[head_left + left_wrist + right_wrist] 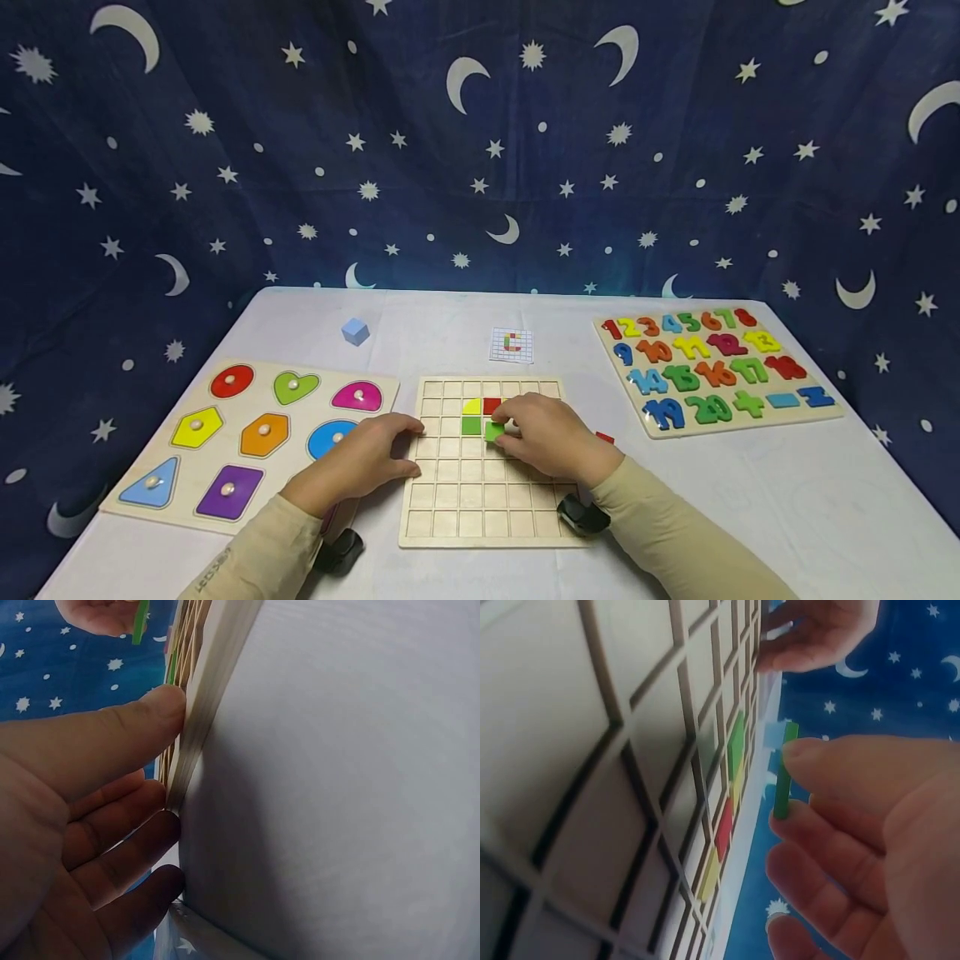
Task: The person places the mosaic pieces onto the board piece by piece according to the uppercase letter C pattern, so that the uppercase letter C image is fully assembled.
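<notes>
- Sleeves [667,521] come closest in the head view, reaching over the white table [862,517] from its near side.
- Head view: the right hand [553,435] pinches a green tile [494,432] over the grid board [446,523]. Near it, a yellow piece [472,407], a red tile [492,406] and another green tile [471,426] sit in squares.
- Beyond the board's far edge lies a small pattern card [512,344], too tiny to read square by square.
- Left wrist view: the left hand [367,460] has its fingers spread and grips nothing; the thumb touches the board's edge. Light, even contact there should help keep the board from sliding.
- Right wrist view: the pinched tile is held by thumb and fingertip, apart from the board and roughly parallel to it.
- Best, probably, to square its corners with the ribs [600,664], keep it level and lower it straight, since a tilted edge could catch or nudge neighbouring pieces.
</notes>
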The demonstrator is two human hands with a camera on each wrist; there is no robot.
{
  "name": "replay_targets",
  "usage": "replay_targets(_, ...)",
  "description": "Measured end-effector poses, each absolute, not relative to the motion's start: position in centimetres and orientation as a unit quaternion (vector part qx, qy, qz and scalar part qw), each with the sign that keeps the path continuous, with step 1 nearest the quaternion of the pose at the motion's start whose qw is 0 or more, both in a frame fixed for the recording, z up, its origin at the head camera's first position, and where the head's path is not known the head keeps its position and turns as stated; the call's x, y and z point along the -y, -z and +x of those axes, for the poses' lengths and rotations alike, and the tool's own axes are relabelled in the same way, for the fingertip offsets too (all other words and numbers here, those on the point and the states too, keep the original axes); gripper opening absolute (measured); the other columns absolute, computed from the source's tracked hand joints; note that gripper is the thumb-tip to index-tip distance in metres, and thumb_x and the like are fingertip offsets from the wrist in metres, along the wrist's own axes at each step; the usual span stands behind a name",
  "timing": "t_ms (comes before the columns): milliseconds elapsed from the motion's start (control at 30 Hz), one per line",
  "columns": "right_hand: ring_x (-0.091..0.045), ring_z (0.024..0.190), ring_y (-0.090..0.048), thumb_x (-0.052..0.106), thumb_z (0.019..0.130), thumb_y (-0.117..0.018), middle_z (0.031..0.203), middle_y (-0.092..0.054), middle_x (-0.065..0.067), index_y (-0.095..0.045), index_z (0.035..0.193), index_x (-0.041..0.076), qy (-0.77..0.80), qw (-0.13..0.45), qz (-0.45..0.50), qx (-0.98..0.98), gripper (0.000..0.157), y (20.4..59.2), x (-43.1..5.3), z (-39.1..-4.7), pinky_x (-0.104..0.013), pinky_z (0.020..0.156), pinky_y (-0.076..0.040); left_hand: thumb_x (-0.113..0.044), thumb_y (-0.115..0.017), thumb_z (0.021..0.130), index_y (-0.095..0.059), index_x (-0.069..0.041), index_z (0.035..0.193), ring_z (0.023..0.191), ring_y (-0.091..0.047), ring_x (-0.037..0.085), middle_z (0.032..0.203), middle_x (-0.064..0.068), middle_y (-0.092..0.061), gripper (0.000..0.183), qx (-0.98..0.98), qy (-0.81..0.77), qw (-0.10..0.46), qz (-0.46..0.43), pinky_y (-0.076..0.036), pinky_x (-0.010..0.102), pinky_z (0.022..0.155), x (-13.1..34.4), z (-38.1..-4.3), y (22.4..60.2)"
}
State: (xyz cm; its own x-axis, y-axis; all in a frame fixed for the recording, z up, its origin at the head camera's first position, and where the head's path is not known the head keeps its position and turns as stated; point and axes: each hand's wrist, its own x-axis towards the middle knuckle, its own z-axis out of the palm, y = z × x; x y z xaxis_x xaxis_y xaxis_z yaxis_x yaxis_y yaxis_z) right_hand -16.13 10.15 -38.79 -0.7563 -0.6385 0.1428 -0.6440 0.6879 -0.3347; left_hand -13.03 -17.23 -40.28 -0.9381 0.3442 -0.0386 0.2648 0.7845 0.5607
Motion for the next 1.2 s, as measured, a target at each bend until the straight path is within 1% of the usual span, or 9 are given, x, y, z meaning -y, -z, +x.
replay_targets(133,-0.019,0.098,-0.065,0.02,0.09,-0.074,0.103,-0.071,-0.002,-0.073,0.106,0.009,-0.176,0.003,0.356,0.918,0.02,38.9,-9.4,-16.1,-0.038,0.083,-0.055,-0.012,-0.09,0.074,-0.068,-0.003,0.116,0.112,-0.061,0.025,0.111,0.002,-0.068,0.048,-0.943,-0.284,0.07,0.161,-0.047,0.044,0.104,17.2,-13.0,40.3)
replay_targets(333,-0.017,0.089,-0.065,0.019,0.088,-0.074,0.096,-0.071,0.002,-0.073,0.102,0.01,-0.163,0.006,0.369,0.915,0.016,39.2,-8.5,-16.0,-0.035,0.077,-0.055,-0.012,-0.09,0.074,-0.068,-0.004,0.115,0.113,-0.061,0.025,0.111,0.002,-0.068,0.048,-0.944,-0.283,0.069,0.157,-0.047,0.044,0.104,17.2,-13.0,40.3)
replay_targets(467,-0.017,0.085,-0.064,0.016,0.087,-0.073,0.092,-0.069,0.003,-0.073,0.099,0.01,-0.158,0.007,0.377,0.913,0.013,39.3,-8.2,-16.0,-0.034,0.074,-0.054,-0.013,-0.09,0.074,-0.068,-0.004,0.115,0.113,-0.061,0.026,0.112,0.002,-0.068,0.047,-0.943,-0.284,0.07,0.16,-0.046,0.045,0.105,17.2,-13.0,40.3)
replay_targets(667,-0.013,0.078,-0.06,0.015,0.086,-0.073,0.084,-0.065,0.007,-0.071,0.093,0.013,-0.159,0.014,0.387,0.908,0.007,39.3,-7.9,-15.9,-0.03,0.069,-0.052,-0.012,-0.088,0.076,-0.067,-0.002,0.115,0.113,-0.061,0.028,0.112,0.005,-0.068,0.045,-0.941,-0.276,0.06,0.186,-0.047,0.046,0.103,17.6,-13.2,40.6)
replay_targets(933,-0.013,0.078,-0.061,0.014,0.087,-0.072,0.086,-0.067,0.006,-0.071,0.094,0.012,-0.158,0.011,0.385,0.909,0.008,39.5,-7.7,-16.0,-0.031,0.069,-0.053,-0.012,-0.087,0.077,-0.067,-0.002,0.116,0.113,-0.061,0.028,0.113,0.005,-0.068,0.045,-0.941,-0.276,0.062,0.188,-0.047,0.047,0.103,17.7,-13.3,40.6)
replay_targets(1200,-0.01,0.071,-0.054,0.016,0.088,-0.072,0.083,-0.062,0.009,-0.069,0.091,0.014,-0.155,0.013,0.383,0.911,0.005,39.7,-7.3,-16.1,-0.028,0.064,-0.049,-0.014,-0.088,0.077,-0.067,-0.002,0.117,0.115,-0.061,0.028,0.114,0.005,-0.068,0.046,-0.941,-0.276,0.064,0.184,-0.047,0.047,0.104,17.6,-13.2,40.5)
